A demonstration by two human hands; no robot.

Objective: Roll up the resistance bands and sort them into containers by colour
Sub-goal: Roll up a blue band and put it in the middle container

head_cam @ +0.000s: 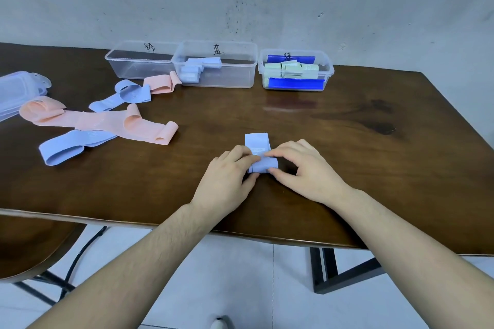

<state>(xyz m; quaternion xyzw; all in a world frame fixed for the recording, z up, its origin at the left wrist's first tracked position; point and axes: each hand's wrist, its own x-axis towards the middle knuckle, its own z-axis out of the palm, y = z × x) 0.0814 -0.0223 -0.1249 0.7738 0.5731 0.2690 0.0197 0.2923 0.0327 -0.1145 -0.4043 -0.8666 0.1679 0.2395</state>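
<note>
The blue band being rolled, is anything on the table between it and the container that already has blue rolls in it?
Nothing visible. The blue band faces bare table up to the middle container. The loose bands lie off to the left of that path.

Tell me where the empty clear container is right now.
In the head view, the empty container sits far left along the wall, touching the blue-band container.

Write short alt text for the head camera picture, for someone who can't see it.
Two hands, left and right, roll a blue band on a brown table. Loose pink and blue bands lie to the left; three clear containers stand along the far edge.
</note>
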